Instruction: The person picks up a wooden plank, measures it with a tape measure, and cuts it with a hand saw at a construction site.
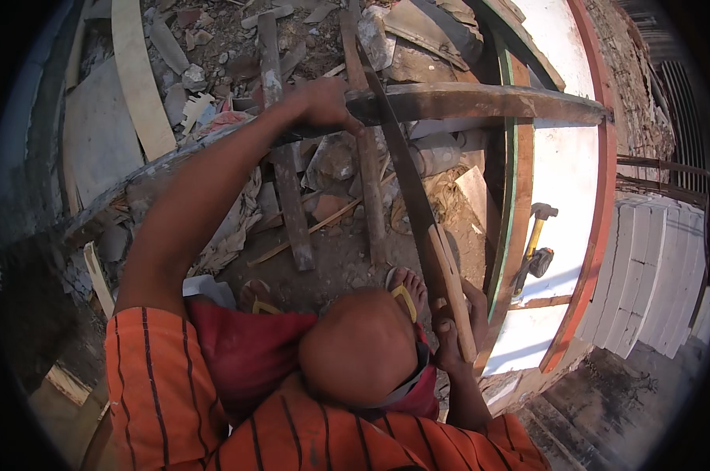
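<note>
A handsaw (408, 173) with a long dark blade and a pale wooden handle lies across a weathered wooden beam (481, 102). My right hand (457, 330) is closed round its handle, low and right of my bare knee. Just left of the blade, my left hand (323, 104) grips the beam, its fingers partly hidden. The beam runs from the lower left to the red-edged frame at the right. Beneath it, two narrow wooden battens (371, 196) slant over the ground.
Broken stones, boards and rubble (206, 47) cover the ground ahead. On a white panel (559, 196) at the right lies a yellow-handled hammer (537, 228) beside a dark tool. Grey blocks (645, 267) are stacked farther right. My sandalled feet (406, 286) are below the beam.
</note>
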{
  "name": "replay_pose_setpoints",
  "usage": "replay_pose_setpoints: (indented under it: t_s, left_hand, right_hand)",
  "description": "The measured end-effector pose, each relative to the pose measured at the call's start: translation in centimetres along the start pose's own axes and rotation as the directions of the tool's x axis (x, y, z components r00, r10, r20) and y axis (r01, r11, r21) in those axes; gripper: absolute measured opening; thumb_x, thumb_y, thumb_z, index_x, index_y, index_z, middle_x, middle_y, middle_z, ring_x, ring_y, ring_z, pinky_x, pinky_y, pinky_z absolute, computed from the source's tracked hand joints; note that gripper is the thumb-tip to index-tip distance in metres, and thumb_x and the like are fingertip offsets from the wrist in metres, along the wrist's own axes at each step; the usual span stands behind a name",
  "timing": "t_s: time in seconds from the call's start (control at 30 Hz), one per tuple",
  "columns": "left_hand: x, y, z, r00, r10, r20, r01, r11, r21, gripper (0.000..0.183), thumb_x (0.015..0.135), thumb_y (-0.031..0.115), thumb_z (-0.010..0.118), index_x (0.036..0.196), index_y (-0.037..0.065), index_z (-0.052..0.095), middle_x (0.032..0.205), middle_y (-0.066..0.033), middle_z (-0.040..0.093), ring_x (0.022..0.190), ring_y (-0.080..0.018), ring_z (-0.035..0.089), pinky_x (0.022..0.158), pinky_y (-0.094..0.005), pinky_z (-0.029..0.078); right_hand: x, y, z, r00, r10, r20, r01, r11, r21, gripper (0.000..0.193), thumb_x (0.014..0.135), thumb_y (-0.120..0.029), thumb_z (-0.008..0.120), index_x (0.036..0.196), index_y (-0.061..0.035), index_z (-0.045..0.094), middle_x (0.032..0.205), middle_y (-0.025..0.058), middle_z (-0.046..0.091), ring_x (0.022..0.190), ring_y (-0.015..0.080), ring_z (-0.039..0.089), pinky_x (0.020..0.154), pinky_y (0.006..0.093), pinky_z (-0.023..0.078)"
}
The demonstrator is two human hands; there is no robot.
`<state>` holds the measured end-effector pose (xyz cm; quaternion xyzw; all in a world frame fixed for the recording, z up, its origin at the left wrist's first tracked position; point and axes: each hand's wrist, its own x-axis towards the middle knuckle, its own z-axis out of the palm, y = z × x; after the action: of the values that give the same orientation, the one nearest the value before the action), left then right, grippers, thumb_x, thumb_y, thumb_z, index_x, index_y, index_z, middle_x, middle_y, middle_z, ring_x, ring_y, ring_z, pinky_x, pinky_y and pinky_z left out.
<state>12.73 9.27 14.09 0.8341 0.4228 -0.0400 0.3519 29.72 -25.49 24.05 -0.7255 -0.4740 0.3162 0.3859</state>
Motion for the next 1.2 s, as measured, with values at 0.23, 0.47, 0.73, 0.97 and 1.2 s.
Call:
replay_pose_setpoints:
  t_s: [0.23, 0.47, 0.73, 0.97, 1.2]
  left_hand:
    - [-1.4, 1.3, 0.9, 0.988, -0.082, -0.129, 0.097, 0.989, 0.114, 0.069, 0.065, 0.046, 0.079, 0.119, 0.006, 0.062, 0.096, -0.0206, 0.068, 0.093, -0.0342, 0.066, 0.083, -0.0439, 0.051]
    - [-1.9, 3.3, 1.1, 0.957, -0.096, -0.274, 0.149, 0.972, 0.182, 0.068, 0.068, 0.046, 0.077, 0.124, 0.012, 0.059, 0.093, -0.0166, 0.069, 0.089, -0.033, 0.067, 0.08, -0.0449, 0.053]
    - [-1.8, 2.4, 1.2, 0.961, -0.034, -0.275, 0.1, 0.968, 0.231, 0.067, 0.068, 0.045, 0.078, 0.122, 0.009, 0.06, 0.094, -0.0166, 0.069, 0.089, -0.0332, 0.067, 0.079, -0.0447, 0.053]
    - [-1.6, 3.7, 1.2, 0.955, -0.063, -0.289, 0.123, 0.974, 0.192, 0.069, 0.067, 0.044, 0.079, 0.123, 0.008, 0.059, 0.092, -0.0165, 0.069, 0.088, -0.0326, 0.067, 0.08, -0.0449, 0.053]
    - [-0.8, 2.1, 0.4, 0.962, -0.057, -0.267, 0.12, 0.967, 0.225, 0.07, 0.066, 0.043, 0.08, 0.122, 0.008, 0.06, 0.093, -0.0172, 0.069, 0.091, -0.0334, 0.067, 0.081, -0.0443, 0.052]
  right_hand:
    - [13.9, -1.7, 7.8, 0.955, -0.297, -0.012, 0.294, 0.939, 0.177, 0.047, 0.09, -0.018, 0.06, 0.129, 0.0023, 0.044, 0.112, 0.0185, 0.056, 0.103, 0.0237, 0.057, 0.087, 0.0346, 0.046]
    - [14.1, -0.3, 6.8, 0.931, -0.363, -0.037, 0.362, 0.906, 0.219, 0.051, 0.089, -0.015, 0.058, 0.133, 0.0032, 0.039, 0.106, 0.0186, 0.062, 0.084, 0.0179, 0.064, 0.07, 0.0294, 0.051]
    - [-0.9, 0.3, -1.6, 0.999, 0.04, 0.034, -0.043, 0.994, 0.097, 0.075, 0.085, -0.052, 0.059, 0.129, 0.006, 0.042, 0.108, 0.0162, 0.057, 0.094, 0.0185, 0.058, 0.084, 0.032, 0.047]
    - [-4.4, 0.5, -3.5, 0.989, 0.139, 0.051, -0.146, 0.969, 0.201, 0.068, 0.087, -0.044, 0.059, 0.13, 0.0045, 0.038, 0.089, 0.0112, 0.06, 0.066, 0.01, 0.056, 0.072, 0.028, 0.05]
    - [9.5, -2.3, 3.0, 0.971, -0.24, 0.02, 0.239, 0.97, 0.041, 0.052, 0.087, -0.019, 0.064, 0.132, -0.0009, 0.044, 0.112, 0.016, 0.057, 0.084, 0.0212, 0.06, 0.075, 0.0323, 0.049]
